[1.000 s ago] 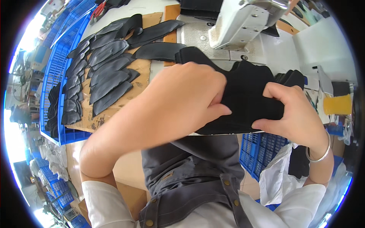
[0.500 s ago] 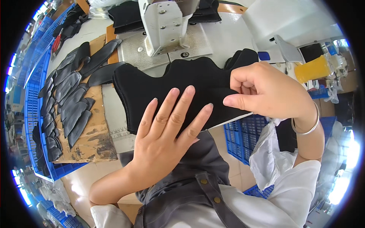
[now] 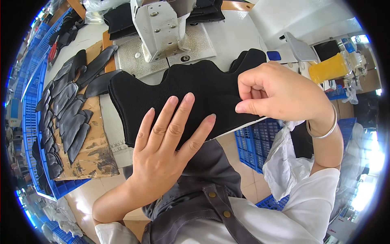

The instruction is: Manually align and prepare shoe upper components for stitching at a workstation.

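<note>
A stack of black cut fabric pieces (image 3: 195,81) with wavy upper edges lies at the front of the sewing machine's white bed. My left hand (image 3: 160,138) rests flat on the left part of the stack, fingers spread. Over its right part is my right hand (image 3: 278,93), with a silver bangle on the wrist. Its fingers are curled in and the thumb is near them, low against the fabric. Whatever those fingers grip, if anything, is hidden. Just beyond the stack stands the white sewing machine head (image 3: 158,32) above its metal plate.
Dark curved pieces (image 3: 75,112) lie overlapping on a worn brown board (image 3: 95,156) at the left, beside a blue crate (image 3: 30,110). More black pieces (image 3: 120,24) lie behind the machine. A yellow cylinder (image 3: 330,68) is at right; another blue crate (image 3: 254,146) stands below the table.
The view has shifted a little, so the machine and fabric appear farther left. Both hands keep nearly the same places on the stack, and their poses look alike.
</note>
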The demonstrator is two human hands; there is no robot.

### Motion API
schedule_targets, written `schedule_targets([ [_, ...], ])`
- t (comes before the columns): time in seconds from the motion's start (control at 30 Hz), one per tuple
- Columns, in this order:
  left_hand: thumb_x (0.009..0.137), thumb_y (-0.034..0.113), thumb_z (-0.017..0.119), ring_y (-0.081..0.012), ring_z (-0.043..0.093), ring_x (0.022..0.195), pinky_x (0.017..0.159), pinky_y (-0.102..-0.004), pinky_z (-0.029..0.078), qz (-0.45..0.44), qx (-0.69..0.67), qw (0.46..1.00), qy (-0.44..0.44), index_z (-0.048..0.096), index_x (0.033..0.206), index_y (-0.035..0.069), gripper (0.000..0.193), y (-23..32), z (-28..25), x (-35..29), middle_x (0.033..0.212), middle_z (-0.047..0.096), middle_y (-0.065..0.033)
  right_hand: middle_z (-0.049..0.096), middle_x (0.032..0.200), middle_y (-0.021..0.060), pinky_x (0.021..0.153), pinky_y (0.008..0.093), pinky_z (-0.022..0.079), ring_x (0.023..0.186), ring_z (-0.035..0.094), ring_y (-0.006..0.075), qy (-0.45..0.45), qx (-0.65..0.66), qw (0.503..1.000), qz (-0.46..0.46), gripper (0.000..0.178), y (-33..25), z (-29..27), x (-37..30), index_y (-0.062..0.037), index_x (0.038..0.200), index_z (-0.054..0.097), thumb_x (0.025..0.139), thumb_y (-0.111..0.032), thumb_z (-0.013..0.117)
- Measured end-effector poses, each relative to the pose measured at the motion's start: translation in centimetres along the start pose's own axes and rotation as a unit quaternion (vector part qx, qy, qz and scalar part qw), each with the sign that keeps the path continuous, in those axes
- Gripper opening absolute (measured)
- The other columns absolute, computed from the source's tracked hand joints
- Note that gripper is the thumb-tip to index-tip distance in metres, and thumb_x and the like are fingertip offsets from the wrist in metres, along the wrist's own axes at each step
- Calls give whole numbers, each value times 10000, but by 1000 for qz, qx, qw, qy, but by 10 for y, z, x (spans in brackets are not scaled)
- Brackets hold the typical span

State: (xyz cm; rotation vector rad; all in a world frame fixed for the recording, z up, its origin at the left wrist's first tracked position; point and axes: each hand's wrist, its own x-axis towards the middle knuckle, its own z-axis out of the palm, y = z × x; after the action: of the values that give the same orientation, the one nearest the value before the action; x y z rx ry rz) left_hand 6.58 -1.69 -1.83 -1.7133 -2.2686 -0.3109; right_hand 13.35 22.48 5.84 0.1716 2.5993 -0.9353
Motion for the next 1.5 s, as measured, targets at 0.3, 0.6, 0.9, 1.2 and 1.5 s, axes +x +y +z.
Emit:
schedule_targets([
  [0.3,831,152,524,-257,490,1264,1061,-413,335,7,2,1000,-10,528,1340,267,522,0,-1,1,1408,484,-106,559,538,40,473,256,397,476,522,119,19,-15,1000,3,261,0,4,-2,-26,684,553,800,-168,738],
  [0.6,834,163,557,-292,463,1286,1068,-468,326,25,-57,998,5,534,1182,68,362,6,-3,8,1396,480,-138,570,1183,143,828,372,474,1064,564,294,217,-262,932,-125,495,-20,40,-18,-16,1111,552,697,-197,755],
  [0.9,628,295,793,-282,572,1159,990,-410,418,-22,-52,998,-5,490,1318,28,801,-12,-29,-8,1257,597,-113,414,1438,175,1056,444,369,1321,414,317,172,-333,907,-192,737,0,50,-22,31,1328,468,694,-227,742],
  [1.2,768,207,638,-302,643,979,908,-401,488,87,87,984,127,604,1162,-26,459,-32,-44,11,1059,667,-118,692,995,143,876,379,530,957,669,288,326,-542,680,-370,322,-22,20,-25,19,973,661,929,-282,558],
  [1.5,774,1,553,-311,652,986,864,-370,513,-220,117,952,179,638,1155,46,393,-144,-111,-29,1105,661,-165,563,1279,204,898,404,505,1131,573,367,325,-308,835,-320,495,-18,29,-23,14,1168,593,695,-87,695],
])
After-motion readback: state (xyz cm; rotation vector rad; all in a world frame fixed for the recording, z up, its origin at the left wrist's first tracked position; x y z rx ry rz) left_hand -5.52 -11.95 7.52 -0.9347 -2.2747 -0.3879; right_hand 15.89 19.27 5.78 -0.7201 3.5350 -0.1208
